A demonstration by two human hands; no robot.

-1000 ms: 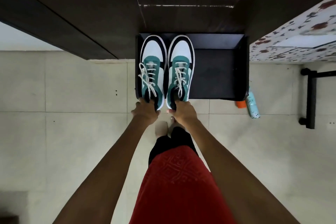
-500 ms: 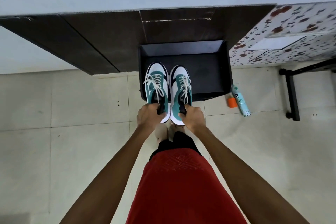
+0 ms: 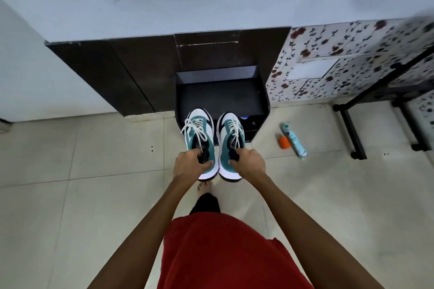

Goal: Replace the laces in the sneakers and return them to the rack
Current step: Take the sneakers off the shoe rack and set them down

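I am drawing the left sneaker and right sneaker out of the black rack to its near edge, left hand and right hand curling fingers round the heels, so relacing, I think, is only starting.

Both bare arms reach forward from the lower corners of the frame and converge just below its centre, wrists straight, backs of the hands up. The left hand grips the heel of the left sneaker, fingers curled into its opening. The right hand grips the right sneaker likewise, level with the left hand
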